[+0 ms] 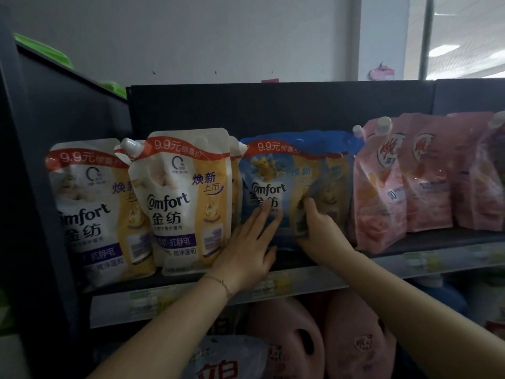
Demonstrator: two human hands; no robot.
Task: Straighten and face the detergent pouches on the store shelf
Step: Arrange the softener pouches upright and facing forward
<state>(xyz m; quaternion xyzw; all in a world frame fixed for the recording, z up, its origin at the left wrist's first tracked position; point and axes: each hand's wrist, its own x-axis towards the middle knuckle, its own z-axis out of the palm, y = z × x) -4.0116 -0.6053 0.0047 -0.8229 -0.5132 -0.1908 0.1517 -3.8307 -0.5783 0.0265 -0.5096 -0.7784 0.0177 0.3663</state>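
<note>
The blue plastic "Comfort" pouch (276, 187) (banner: "9.9元") is creased. Left hand (250, 242) presses it flat-fingered; right hand (318, 222) grips its four-o'clock edge.

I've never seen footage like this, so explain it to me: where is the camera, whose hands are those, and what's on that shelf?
No machine here: one camera worn on a person's head looks forward at their bare hands. The left hand rests flat on a blue plastic Comfort pouch; the right hand pinches that pouch's side edge. It stands on a dark store shelf between white-and-gold plastic pouches and pink plastic pouches. Pink plastic jugs sit below.
</note>
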